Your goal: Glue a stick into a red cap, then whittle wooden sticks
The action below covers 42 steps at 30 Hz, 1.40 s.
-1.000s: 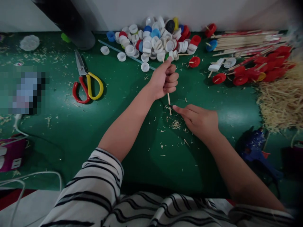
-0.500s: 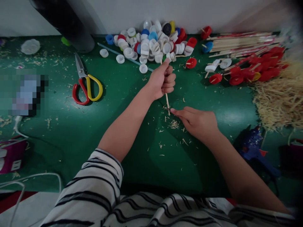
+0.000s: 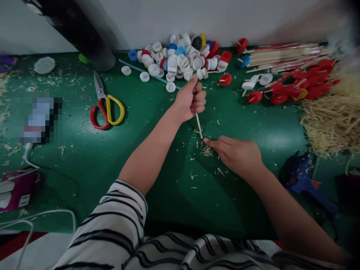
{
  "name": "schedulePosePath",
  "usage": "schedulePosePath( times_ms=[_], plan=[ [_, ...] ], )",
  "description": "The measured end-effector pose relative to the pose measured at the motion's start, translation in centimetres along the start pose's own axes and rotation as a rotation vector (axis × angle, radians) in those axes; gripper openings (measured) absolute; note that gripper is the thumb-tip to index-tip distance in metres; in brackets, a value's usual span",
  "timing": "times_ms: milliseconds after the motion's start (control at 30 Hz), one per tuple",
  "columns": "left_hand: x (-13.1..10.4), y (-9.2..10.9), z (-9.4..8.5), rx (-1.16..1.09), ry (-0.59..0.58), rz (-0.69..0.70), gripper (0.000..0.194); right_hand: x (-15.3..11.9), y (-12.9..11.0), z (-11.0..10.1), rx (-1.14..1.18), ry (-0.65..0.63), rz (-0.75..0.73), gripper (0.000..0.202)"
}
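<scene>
Right of centre, the right hand [image 3: 239, 153] has its grip pinched on a small dark blade [image 3: 200, 139], mostly hidden, above loose shavings [image 3: 207, 151] on the green tabletop [image 3: 95, 161]. There's the thin wooden stick [image 3: 198, 123], mid-frame, its lower end at the blade! Farther up, the left hand [image 3: 189, 98] has its grip wrapped around it. Careful: too much pressure could snap that stick or send the blade skidding. Beyond, upper centre, heaped bottle caps [image 3: 184, 63] might scatter if the left knuckles jerk forward.
</scene>
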State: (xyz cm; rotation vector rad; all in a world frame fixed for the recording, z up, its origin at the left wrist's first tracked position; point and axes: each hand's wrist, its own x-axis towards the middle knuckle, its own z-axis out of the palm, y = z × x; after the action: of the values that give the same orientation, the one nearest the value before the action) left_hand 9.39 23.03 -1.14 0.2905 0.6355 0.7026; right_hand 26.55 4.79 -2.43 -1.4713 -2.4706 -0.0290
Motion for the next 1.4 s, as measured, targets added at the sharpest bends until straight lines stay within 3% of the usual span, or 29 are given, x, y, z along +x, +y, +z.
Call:
schedulePosePath(
  times_ms=[300,533,833,1200,1400],
  plan=[
    [0.2,-0.6,0.4,-0.032,-0.001,0.019,0.060,2.0,0.0,1.2,-0.106,0.060,0.130,0.035],
    [0.1,-0.6,0.5,0.046,-0.006,0.063,0.059,1.5,0.0,0.9,-0.084,0.022,0.061,0.032],
    [0.0,-0.6,0.8,-0.042,0.034,0.003,0.058,1.7,0.8,1.1,-0.066,0.037,0.148,0.031],
    [0.2,-0.8,0.6,0.076,0.036,0.081,0.059,1.0,1.1,0.4,0.006,-0.024,0.131,0.033],
    [0.1,-0.7,0.7,0.014,0.045,0.044,0.058,0.5,1.2,0.2,0.027,-0.026,0.118,0.035]
  ],
)
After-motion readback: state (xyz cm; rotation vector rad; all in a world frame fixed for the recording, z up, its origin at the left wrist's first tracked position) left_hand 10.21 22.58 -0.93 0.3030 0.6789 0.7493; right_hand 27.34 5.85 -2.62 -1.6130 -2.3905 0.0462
